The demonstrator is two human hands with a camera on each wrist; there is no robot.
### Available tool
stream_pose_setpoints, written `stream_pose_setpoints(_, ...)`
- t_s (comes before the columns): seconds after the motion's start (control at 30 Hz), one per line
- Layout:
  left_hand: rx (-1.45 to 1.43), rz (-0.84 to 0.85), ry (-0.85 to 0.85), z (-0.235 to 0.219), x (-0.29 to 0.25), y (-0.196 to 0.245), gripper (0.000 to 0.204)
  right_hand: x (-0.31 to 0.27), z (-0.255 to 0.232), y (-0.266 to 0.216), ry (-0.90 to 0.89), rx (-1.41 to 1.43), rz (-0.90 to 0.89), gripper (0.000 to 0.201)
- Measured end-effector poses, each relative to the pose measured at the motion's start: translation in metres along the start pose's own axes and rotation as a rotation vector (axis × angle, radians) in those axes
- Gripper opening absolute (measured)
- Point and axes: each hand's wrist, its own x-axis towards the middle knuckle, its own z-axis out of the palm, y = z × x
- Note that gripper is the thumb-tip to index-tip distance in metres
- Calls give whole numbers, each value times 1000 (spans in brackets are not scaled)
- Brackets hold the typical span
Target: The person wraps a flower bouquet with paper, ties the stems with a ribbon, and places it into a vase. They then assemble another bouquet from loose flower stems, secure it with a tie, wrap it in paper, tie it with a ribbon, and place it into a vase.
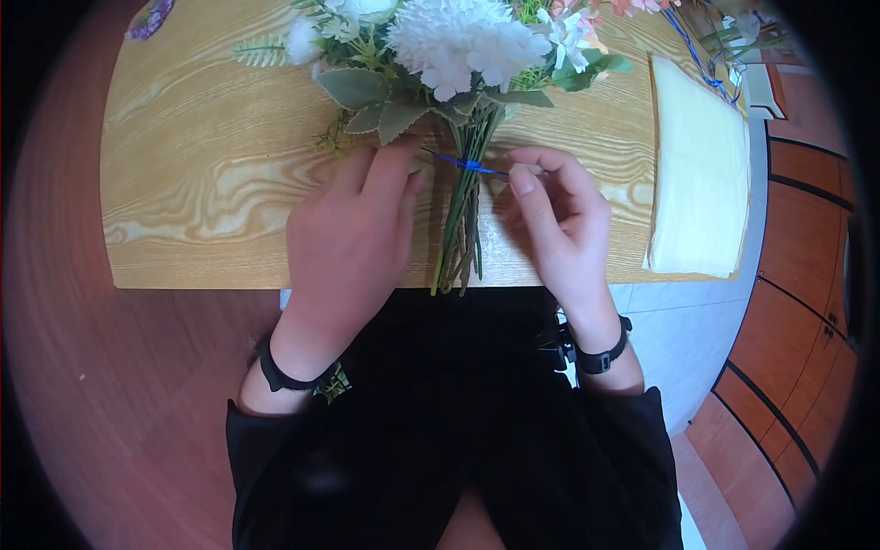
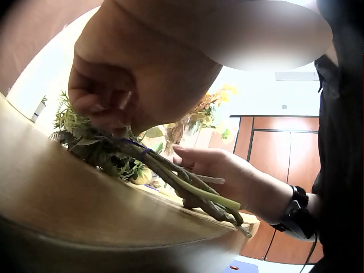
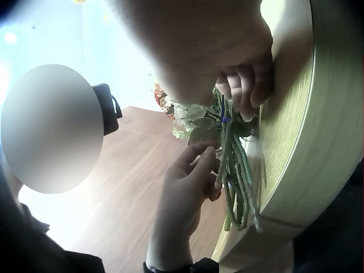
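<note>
A bouquet of artificial flowers [image 1: 454, 41], with white blooms and green leaves, lies on the wooden table, its stems [image 1: 463, 220] pointing toward the person. Around the stems, just below the leaves, runs a thin blue twist tie [image 1: 471, 166]. My right hand [image 1: 570, 206] pinches the tie's right end between thumb and index finger. On the other side, my left hand [image 1: 353, 225] has its curled fingers at the tie's left end; its fingertips are partly hidden under the leaves. In the left wrist view, the stem ends [image 2: 227, 206] reach past the table edge.
Pale wrapping sheets [image 1: 698, 174] lie in a stack on the table's right side. Blue strands [image 1: 701, 50] and more flowers [image 1: 632, 7] are at the back right. A purple sprig [image 1: 149, 18] sits at the far left corner. Wooden cabinets [image 1: 797, 247] stand to the right.
</note>
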Motion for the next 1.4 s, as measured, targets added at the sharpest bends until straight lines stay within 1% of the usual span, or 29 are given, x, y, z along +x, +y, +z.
stream_pose_setpoints(0.03, -1, 22, 5, 3, 1, 2, 22, 0, -1, 0, -34, -98, -47, 13)
stream_pose_setpoints(0.07, -2, 44, 11, 5, 3, 4, 22, 2, -1, -2, -33, -98, -50, 13)
stream_pose_setpoints(0.13, -26, 33, 9, 12, 5, 7, 19, 5, 0, -8, -104, -377, -158, 8)
stream_pose_setpoints(0.2, -50, 24, 13, 15, 8, 6, 16, 7, 1, -8, -106, -379, -169, 7)
stream_pose_setpoints(0.27, -32, 104, 6, 15, 11, 4, 10, 8, 1, -9, -110, -378, -178, 7)
stream_pose_setpoints(0.37, -64, 64, -20, 12, 12, 8, 9, 9, 2, -10, -101, -395, -141, 10)
stream_pose_setpoints(0.43, -77, 43, -33, 12, 12, 9, 9, 10, 3, -9, -82, -472, -235, 10)
stream_pose_setpoints(0.47, -91, 21, -45, 12, 12, 9, 10, 10, 3, -8, -82, -472, -234, 10)
stream_pose_setpoints(0.6, -123, 40, -31, 14, 11, 5, 10, 10, 5, -6, -87, -477, -256, 10)
stream_pose_setpoints(0.67, -132, 30, -57, 13, 11, 4, 8, 10, 5, -5, -83, -470, -255, 10)
stream_pose_setpoints(0.7, -132, 36, -54, 13, 11, 3, 8, 10, 4, -5, -95, -470, -249, 8)
stream_pose_setpoints(0.77, -159, 95, 15, 10, 11, 1, 9, 12, 2, -9, -96, -470, -259, 7)
stream_pose_setpoints(0.8, -155, 106, 22, 7, 11, 3, 9, 10, 2, -12, -105, -312, -87, 8)
stream_pose_setpoints(0.83, -214, 7, 16, 3, 7, 7, 11, 8, 1, -14, -116, -152, 89, 11)
stream_pose_setpoints(0.87, -272, -91, 12, -1, 4, 10, 12, 7, -1, -15, -114, -85, 112, 20)
stream_pose_setpoints(1.0, -225, -90, 75, -9, -11, 7, 16, 2, -8, -9, -53, -63, 57, 23)
stream_pose_setpoints(1.07, -203, -250, 6, -8, -22, 4, 20, -2, -13, -11, -91, -102, 187, 23)
stream_pose_setpoints(1.1, -200, -239, 11, -2, -23, 2, 20, -4, -12, -10, -84, -98, 178, 23)
stream_pose_setpoints(1.17, -439, -206, 0, 13, -26, 2, 20, -7, -10, -6, -93, 37, 214, 22)
stream_pose_setpoints(1.2, -438, -197, 5, 22, -26, 2, 20, -7, -11, -12, -165, 42, 317, 22)
stream_pose_setpoints(1.23, -508, -203, 0, 32, -27, 3, 22, -7, -9, -12, -162, 44, 308, 22)
stream_pose_setpoints(1.27, -578, -207, -2, 36, -25, 4, 24, -6, -4, -11, -176, 40, 219, 21)
stream_pose_setpoints(1.3, -576, -193, 5, 34, -21, 7, 24, -4, -2, -9, -189, 36, 128, 20)
stream_pose_setpoints(1.33, -568, -216, -90, 31, -18, 9, 24, -2, -4, -3, -224, -85, -7, 18)
stream_pose_setpoints(1.37, -557, -235, -183, 28, -14, 11, 25, -2, -2, -1, -217, -86, -26, 18)
stream_pose_setpoints(1.4, -553, -214, -172, 29, -12, 12, 25, -3, 0, 0, -216, -91, -72, 17)
